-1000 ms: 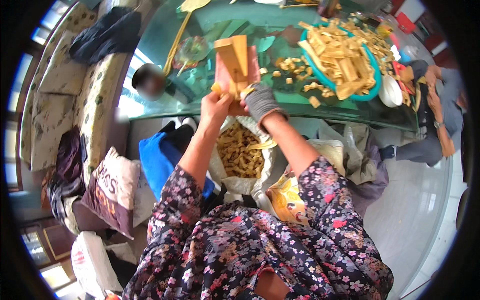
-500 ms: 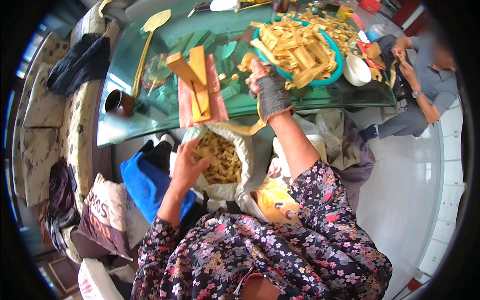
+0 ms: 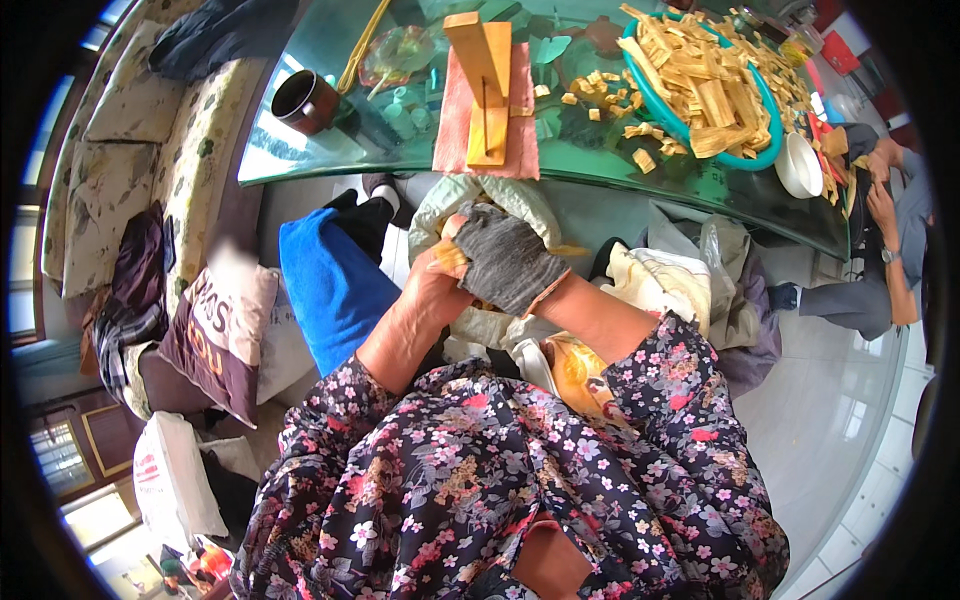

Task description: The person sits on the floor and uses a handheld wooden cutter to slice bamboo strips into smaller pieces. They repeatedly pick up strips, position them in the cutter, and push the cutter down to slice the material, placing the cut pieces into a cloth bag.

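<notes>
My two hands meet over the white sack [image 3: 532, 200] in front of my lap. A grey fingerless glove covers my right hand [image 3: 505, 258], its fingers closed round a dry yellow strip [image 3: 452, 260]. An end of yellowish strip also sticks out by the glove's wrist side. Bare and closed, my left hand [image 3: 432, 292] presses against the right one at the same strip. The hands hide much of the strip and most of the sack's contents. Beyond them, a wooden stand [image 3: 488, 135] with an upright board rests on a pink cloth [image 3: 452, 145] at the table's near edge.
On the glass table [image 3: 390, 165], a teal basin [image 3: 770, 130] heaped with yellow strips stands right, with small cut pieces [image 3: 643, 160] beside it. A white bowl [image 3: 800, 165] and dark mug [image 3: 305, 100] stand near the edge. Another person [image 3: 885, 200] sits at the right.
My right hand has come down from the table beside the basin to meet my left over the sack. Several cut pieces now show on the table where it was. The view has shifted.
</notes>
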A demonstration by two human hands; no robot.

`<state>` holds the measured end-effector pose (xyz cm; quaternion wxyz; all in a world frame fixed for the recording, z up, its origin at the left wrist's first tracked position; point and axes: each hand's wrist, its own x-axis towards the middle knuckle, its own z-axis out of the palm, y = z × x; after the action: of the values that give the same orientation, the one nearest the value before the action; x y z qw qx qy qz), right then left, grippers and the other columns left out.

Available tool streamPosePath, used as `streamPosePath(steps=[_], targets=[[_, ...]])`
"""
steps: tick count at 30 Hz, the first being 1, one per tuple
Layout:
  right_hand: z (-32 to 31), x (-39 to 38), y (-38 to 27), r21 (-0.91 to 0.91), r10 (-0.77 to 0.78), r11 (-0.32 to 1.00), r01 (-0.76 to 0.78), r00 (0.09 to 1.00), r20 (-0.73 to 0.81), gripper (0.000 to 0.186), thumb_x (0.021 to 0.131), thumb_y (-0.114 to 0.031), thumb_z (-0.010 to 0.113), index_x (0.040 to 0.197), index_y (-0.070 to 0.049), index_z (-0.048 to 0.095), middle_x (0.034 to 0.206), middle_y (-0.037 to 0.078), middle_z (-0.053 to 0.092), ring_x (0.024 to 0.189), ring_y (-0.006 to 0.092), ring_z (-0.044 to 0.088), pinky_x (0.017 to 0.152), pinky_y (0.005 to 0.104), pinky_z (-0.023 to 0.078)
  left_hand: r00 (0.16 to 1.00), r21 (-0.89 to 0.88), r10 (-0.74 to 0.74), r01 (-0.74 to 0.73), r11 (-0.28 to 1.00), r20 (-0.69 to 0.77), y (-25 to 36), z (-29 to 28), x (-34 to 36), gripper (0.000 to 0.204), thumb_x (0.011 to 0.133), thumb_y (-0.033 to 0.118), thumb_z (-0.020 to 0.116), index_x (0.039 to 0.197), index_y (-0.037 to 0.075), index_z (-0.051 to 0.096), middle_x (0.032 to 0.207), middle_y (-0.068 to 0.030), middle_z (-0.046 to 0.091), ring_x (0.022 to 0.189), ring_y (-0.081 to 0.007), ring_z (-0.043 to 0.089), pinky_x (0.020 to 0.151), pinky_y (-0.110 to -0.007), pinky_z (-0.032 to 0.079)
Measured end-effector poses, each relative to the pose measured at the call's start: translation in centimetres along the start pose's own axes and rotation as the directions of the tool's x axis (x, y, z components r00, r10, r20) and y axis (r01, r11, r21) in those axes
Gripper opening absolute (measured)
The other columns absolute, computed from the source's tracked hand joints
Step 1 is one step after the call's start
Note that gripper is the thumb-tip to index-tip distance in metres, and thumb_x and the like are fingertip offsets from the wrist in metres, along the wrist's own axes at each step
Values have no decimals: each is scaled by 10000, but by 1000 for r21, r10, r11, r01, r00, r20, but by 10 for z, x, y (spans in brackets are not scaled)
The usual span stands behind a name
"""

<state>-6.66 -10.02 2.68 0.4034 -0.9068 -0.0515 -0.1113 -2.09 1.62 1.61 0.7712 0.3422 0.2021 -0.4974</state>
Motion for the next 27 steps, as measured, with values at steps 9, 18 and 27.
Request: streamPosePath(steps=[9,18,27], targets=[[2,4,24,57,-116,993,103,942,315,340,818,-313,602,1057,-71,592,968,168,617,911,324,596,768,400,475,999,-62,-40,40,997,1,11,-10,7,194,930,74,370,976,-12,537,795,-50,565,655,-146,559,644,-292,498],[-17,8,10,606,92,762,-228,965,247,361,809,-352,643,979,-35,616,830,95,619,794,284,602,728,362,478,993,430,111,-118,895,41,15,8,-16,307,796,178,665,1066,83,554,811,13,598,744,-93,570,725,-327,476],[-28,12,2,55,-81,993,105,940,-330,194,874,-184,602,926,2,581,827,119,630,800,241,617,714,338,471,818,919,444,-244,-309,366,38,28,-31,211,919,177,469,986,8,576,831,-130,621,743,-333,576,732,-409,453]])
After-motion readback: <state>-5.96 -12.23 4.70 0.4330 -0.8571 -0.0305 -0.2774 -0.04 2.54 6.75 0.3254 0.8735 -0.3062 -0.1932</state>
